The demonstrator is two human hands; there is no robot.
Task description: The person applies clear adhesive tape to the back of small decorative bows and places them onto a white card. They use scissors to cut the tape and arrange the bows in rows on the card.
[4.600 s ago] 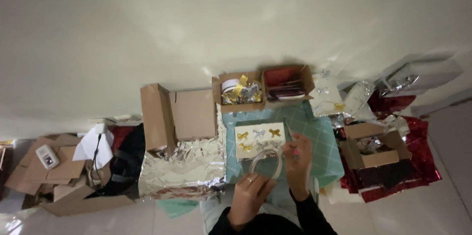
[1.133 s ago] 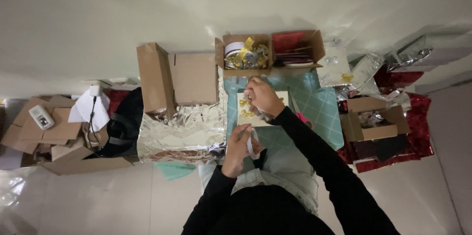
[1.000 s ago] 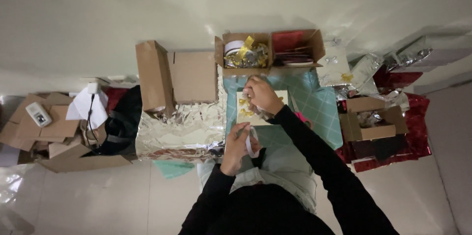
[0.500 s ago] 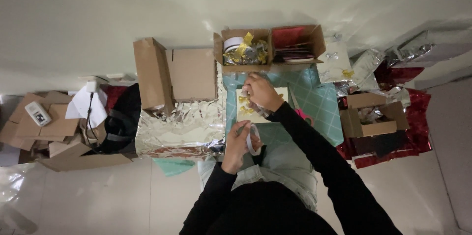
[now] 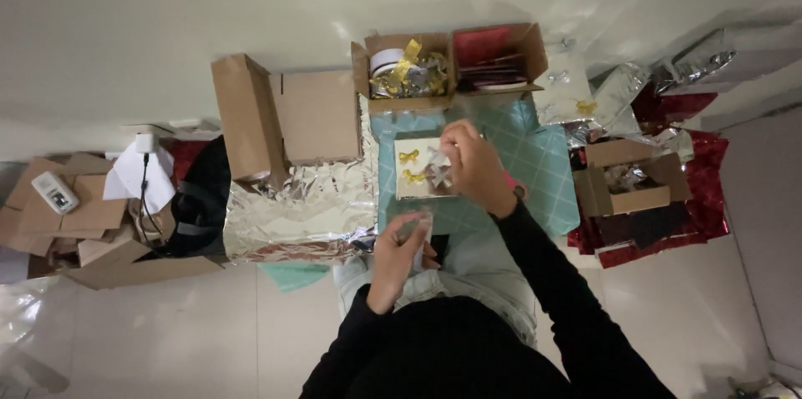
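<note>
My right hand (image 5: 474,167) reaches forward over a cream card (image 5: 411,167) that carries small gold bows and lies on a teal gridded mat (image 5: 535,167). Its fingertips pinch a silvery bow (image 5: 436,168) against the card. My left hand (image 5: 399,245) stays close to my lap, closed around a small pale piece (image 5: 419,233) whose kind I cannot make out. A crumpled sheet of silver foil paper (image 5: 296,208) lies just left of the mat.
Behind the mat stand an open box of ribbon and bows (image 5: 408,73) and a box of red cards (image 5: 498,56). Plain cardboard boxes (image 5: 276,115) stand left, a cardboard pile (image 5: 63,219) far left, another box (image 5: 628,186) on red foil paper (image 5: 668,232) right.
Seconds ago both hands held a tape ring near my body. Since then the right hand has gone out to the card and stays there; the left hand has barely moved.
</note>
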